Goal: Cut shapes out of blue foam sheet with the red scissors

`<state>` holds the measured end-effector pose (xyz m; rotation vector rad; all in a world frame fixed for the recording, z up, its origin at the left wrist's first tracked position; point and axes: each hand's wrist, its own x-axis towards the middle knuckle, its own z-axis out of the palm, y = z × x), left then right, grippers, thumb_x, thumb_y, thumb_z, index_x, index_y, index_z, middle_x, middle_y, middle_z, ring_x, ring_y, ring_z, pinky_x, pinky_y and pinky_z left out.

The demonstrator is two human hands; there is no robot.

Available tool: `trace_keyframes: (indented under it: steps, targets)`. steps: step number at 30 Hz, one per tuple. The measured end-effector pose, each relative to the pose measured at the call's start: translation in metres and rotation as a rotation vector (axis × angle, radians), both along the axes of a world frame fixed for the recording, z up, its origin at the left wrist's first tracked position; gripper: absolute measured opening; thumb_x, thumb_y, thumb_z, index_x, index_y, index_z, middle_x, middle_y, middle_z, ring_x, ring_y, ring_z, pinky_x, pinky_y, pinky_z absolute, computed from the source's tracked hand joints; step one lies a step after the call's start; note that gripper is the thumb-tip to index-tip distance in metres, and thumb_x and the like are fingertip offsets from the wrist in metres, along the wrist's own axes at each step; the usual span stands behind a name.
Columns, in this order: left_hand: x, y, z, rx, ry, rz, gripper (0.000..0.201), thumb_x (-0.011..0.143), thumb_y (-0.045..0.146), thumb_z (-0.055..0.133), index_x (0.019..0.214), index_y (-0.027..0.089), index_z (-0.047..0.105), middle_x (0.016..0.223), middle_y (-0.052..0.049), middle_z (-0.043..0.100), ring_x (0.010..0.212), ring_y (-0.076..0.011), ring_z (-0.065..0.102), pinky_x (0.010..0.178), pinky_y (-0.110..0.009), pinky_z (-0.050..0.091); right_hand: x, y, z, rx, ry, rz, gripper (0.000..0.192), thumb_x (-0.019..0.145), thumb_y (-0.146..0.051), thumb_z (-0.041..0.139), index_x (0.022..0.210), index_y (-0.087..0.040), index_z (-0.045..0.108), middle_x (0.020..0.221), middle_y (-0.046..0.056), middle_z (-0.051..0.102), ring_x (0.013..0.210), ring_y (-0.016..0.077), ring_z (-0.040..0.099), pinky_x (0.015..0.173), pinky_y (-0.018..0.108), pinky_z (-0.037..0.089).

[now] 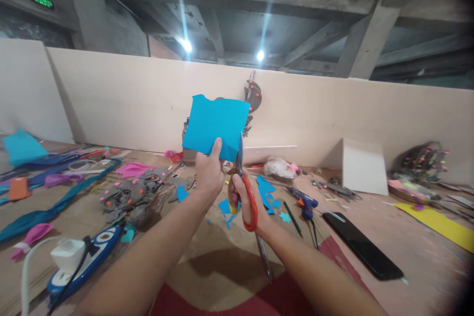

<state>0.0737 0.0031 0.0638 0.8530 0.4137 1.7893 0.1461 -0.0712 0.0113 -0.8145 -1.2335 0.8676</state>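
Note:
My left hand (210, 170) pinches the lower edge of a blue sheet (217, 123), thumb on the near face, and holds it up in front of me. The sheet's top edge has a notch cut out toward the left. In my right hand (246, 197) is a pair of scissors (250, 207) with red and yellow handles. Their blades point up at the sheet's right edge, close to or touching it; how far apart the blades are is hard to see. Below the hands lie blue scraps (265, 187) and a small blue flower-shaped cutout (285, 217).
On the right are a glue gun (305, 202), a dark pencil (293, 218), a black phone (363, 246) and a yellow sheet (437, 224). To the left lie grey fabric with coloured beads (124, 195), a power strip (87, 261) and blue cloth strips (59, 202). A pale partition (148, 94) stands behind.

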Motion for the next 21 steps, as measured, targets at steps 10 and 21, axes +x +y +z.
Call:
trace_keyframes:
  steps: [10, 21]
  targets:
    - [-0.0005, 0.0001, -0.0002, 0.002, 0.004, -0.004, 0.034, 0.081, 0.036, 0.08, 0.11, 0.024, 0.067, 0.115, -0.006, 0.077, 0.116, -0.0208, 0.07, 0.095, -0.03, 0.057, 0.0005, -0.0014, 0.0004, 0.004, -0.023, -0.003, 0.036, 0.093, -0.057, 0.061, 0.085, -0.026, 0.045, 0.061, -0.007, 0.04, 0.047, 0.0106, 0.039, 0.043, 0.023, 0.032]
    - [-0.0076, -0.0062, 0.0068, -0.058, -0.045, -0.056, 0.029, 0.066, 0.028, 0.088, 0.088, 0.02, 0.07, 0.098, -0.005, 0.077, 0.104, -0.0213, 0.071, 0.087, -0.029, 0.058, 0.0011, -0.0006, 0.0004, 0.032, 0.006, 0.017, 0.038, 0.093, -0.058, 0.063, 0.084, -0.025, 0.045, 0.063, -0.007, 0.039, 0.048, 0.0091, 0.036, 0.043, 0.022, 0.032]
